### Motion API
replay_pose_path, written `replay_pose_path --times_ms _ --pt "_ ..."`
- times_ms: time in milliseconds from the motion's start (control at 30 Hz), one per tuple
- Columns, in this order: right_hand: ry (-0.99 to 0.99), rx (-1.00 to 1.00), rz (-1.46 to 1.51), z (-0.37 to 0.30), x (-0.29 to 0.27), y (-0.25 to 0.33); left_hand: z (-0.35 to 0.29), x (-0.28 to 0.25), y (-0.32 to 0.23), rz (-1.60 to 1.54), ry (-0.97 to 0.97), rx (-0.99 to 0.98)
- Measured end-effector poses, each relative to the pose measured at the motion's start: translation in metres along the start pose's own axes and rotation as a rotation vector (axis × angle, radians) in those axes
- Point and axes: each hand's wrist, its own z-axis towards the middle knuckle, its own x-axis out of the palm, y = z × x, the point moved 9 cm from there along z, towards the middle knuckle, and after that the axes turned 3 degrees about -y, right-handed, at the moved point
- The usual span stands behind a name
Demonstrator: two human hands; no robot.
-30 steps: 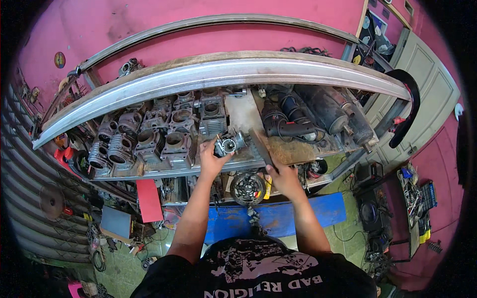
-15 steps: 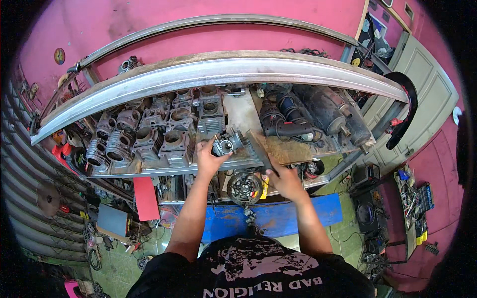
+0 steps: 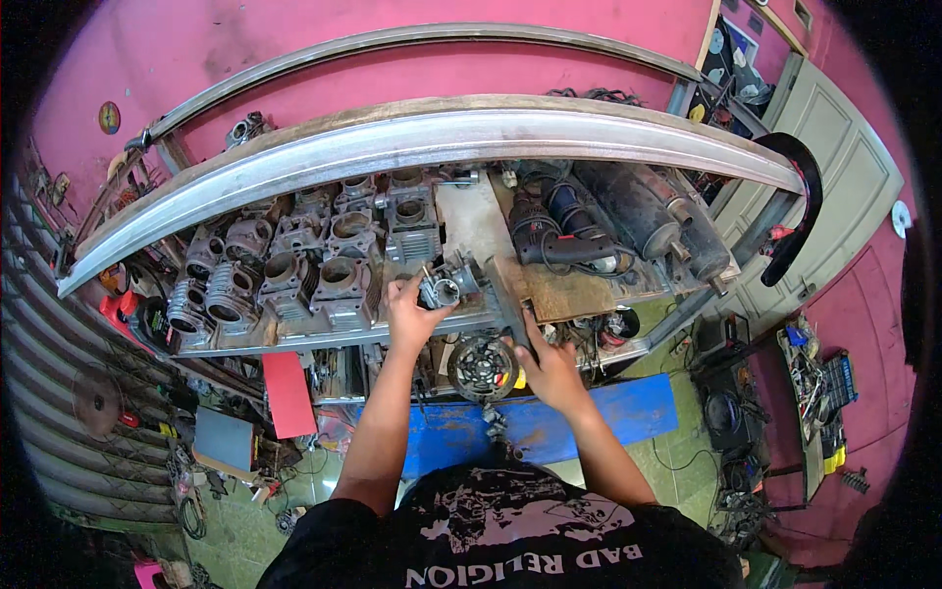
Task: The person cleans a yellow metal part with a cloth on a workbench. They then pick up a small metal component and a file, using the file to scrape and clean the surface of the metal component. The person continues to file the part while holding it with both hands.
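Okay, your workpiece is a small silver-grey carburettor-like part (image 3: 455, 279), mid-frame above the front edge of the bench (image 3: 294, 346). Irregular casting: round ring with a dark bore facing up, short cylindrical body to the right, brassy bit at the top left. Dull metal, some bright highlights.

Your left hand (image 3: 406, 312) is partly closed, thumb and fingers pinching the part's left side. Your right hand (image 3: 555, 375) is half curled round the near end of a flat, dark grey bar (image 3: 508, 302), index finger extended along it. Bar's far end sits right beside the part; can't tell if they touch.

Bench is loaded: cast cylinder blocks (image 3: 348, 302) in rows left of centre, finned sides, round bores, matt grey. Right of centre: dark corded power tool (image 3: 564, 251), scuffed black tubular mufflers (image 3: 633, 211), rough brown wooden board (image 3: 574, 297). Slotted round metal disc (image 3: 466, 375) below your workpiece, worn blue board (image 3: 628, 407) lower down.

Room: pink wall (image 3: 294, 25) up top, curved-looking silvery beam (image 3: 442, 147) across the upper frame, panelled pale door (image 3: 834, 157) upper right, ribbed shutter (image 3: 59, 324) at left, greenish tiled floor (image 3: 235, 520) lower left.
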Motion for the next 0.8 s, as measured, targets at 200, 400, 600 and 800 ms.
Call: replay_pose_path --times_ms 200,400,600,800 --pt "-0.295 -0.254 -0.256 0.008 -0.045 0.072 0.004 0.003 -0.004 0.036 -0.021 -0.023" --pt "-0.266 -0.161 -0.425 0.084 -0.014 0.073 0.025 0.009 -0.044 0.172 0.029 0.020" --pt "-0.237 -0.280 -0.341 0.016 0.002 0.041 0.020 0.018 0.010 0.154 -0.088 -0.165" --pt "-0.286 -0.204 -0.193 0.000 -0.030 0.040 0.019 0.025 -0.024 0.151 -0.044 0.040"
